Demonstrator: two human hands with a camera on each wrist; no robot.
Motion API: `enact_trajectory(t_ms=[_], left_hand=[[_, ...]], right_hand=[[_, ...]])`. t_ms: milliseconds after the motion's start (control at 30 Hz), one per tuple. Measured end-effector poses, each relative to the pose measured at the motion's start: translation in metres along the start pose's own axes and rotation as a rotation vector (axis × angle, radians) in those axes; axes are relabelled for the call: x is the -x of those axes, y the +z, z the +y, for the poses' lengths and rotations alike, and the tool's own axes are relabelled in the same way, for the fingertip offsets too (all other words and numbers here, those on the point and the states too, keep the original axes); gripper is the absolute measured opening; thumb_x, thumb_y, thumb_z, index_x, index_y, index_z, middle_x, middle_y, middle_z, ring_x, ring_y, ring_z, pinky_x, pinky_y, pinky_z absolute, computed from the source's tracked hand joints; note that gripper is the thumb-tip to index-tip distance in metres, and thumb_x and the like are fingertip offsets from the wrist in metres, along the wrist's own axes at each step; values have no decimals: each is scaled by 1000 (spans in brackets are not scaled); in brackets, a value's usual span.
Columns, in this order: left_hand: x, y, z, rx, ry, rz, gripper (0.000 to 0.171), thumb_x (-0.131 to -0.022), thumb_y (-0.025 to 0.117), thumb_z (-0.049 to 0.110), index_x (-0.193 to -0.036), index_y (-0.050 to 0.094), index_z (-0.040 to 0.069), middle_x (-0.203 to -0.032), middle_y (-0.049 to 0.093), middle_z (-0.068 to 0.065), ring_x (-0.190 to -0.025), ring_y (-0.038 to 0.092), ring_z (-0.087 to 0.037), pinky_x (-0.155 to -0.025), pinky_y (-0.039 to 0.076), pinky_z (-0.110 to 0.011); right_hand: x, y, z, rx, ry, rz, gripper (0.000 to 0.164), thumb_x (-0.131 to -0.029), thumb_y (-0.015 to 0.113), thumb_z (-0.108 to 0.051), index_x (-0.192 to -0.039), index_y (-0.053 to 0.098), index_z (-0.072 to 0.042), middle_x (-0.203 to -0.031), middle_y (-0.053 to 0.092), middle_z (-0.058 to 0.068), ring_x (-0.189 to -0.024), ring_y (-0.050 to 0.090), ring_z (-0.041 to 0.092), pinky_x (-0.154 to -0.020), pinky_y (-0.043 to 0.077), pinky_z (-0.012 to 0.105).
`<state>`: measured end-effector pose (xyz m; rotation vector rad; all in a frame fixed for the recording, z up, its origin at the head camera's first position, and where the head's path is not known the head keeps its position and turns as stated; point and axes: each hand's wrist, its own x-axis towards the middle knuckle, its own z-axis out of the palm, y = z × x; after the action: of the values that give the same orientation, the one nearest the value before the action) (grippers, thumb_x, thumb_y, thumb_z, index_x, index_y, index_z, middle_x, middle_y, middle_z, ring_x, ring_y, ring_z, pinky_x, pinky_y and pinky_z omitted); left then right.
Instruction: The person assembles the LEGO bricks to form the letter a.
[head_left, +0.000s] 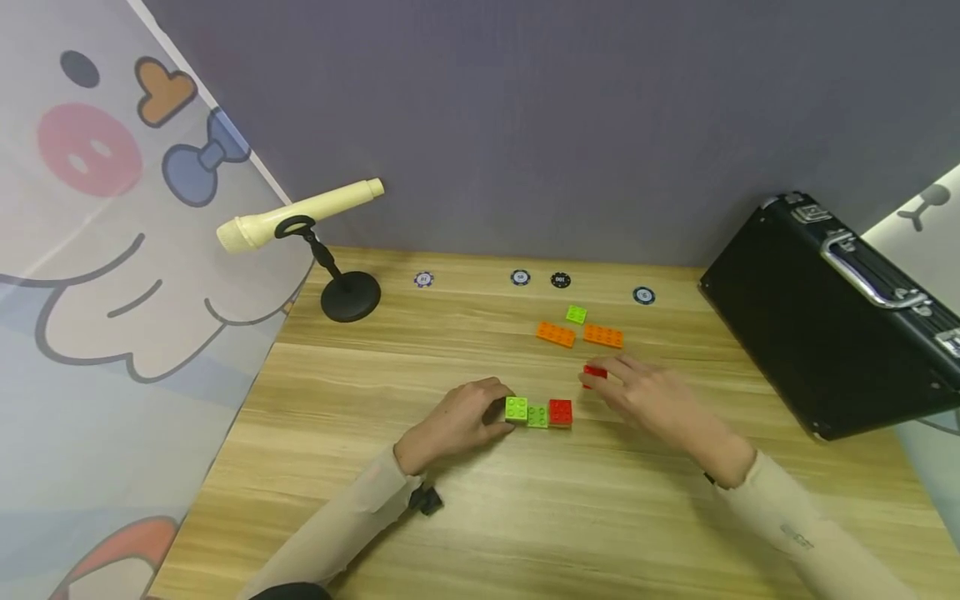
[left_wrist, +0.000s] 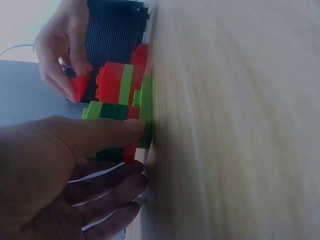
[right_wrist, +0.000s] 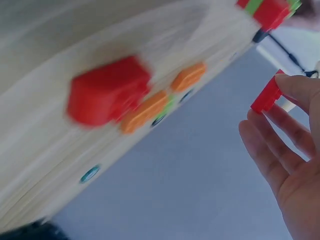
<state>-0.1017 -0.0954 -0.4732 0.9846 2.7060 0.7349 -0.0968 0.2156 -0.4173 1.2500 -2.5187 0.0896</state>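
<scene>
The left hand (head_left: 463, 417) pinches a stack (head_left: 516, 408), likely to steady it; at the stack's two o'clock, the right hand (head_left: 651, 402) pinches a red brick (right_wrist: 267, 95) aloft, seemingly for free turning.

Left forearm (head_left: 356, 521) and right forearm (head_left: 813, 533) extend forward, both sleeved to the wrist. The left hand (head_left: 465, 419) sits low, thumb nearly straight, fingers bent, in a pinching grip. The right hand (head_left: 652, 400) is raised higher than the left, thumb and fingertip pinching, fingers partly spread.
</scene>
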Motion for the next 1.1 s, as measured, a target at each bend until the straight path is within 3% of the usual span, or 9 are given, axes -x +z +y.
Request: enact_trajectory(t_ms=[133,400,733,1100], left_hand=[[-1,-1,0,-2,1,-4,38,-85,77,27,-118,67,13,-106,67,4,-93,62,-7,-83,53,-25],[0,-1,0,7,-2,-9,37,-86,77,28,-118,66,13,-104,66,5,-90,61,-8,-79,52,-23],[0,0,-1,-3,-7,-2,37,-85,77,28,-118,67,13,-105,67,5,-92,62,-7,-82,53,-25],[0,-1,0,4,-4,-1,37,-85,77,28,-117,67,13,-104,67,5,-90,62,-7,-80,52,-23]], right_hand=[[-7,-1,-19,-10,-36,-50,53,-77,81,-6,-126,65,-17,-125,64,4,-110,64,24,-77,59,36],[-13,9,-40,-6,-85,-81,60,-73,83,-4,-127,64,-20,-126,64,1,-108,63,20,-65,57,27],[-12,15,-45,-10,-71,-75,52,-77,80,-3,-124,65,-21,-125,64,-1,-106,64,18,-62,56,27],[-13,16,-44,-49,-26,-105,50,-79,79,-3,-124,67,-20,-127,64,0,-109,63,19,-67,58,30]])
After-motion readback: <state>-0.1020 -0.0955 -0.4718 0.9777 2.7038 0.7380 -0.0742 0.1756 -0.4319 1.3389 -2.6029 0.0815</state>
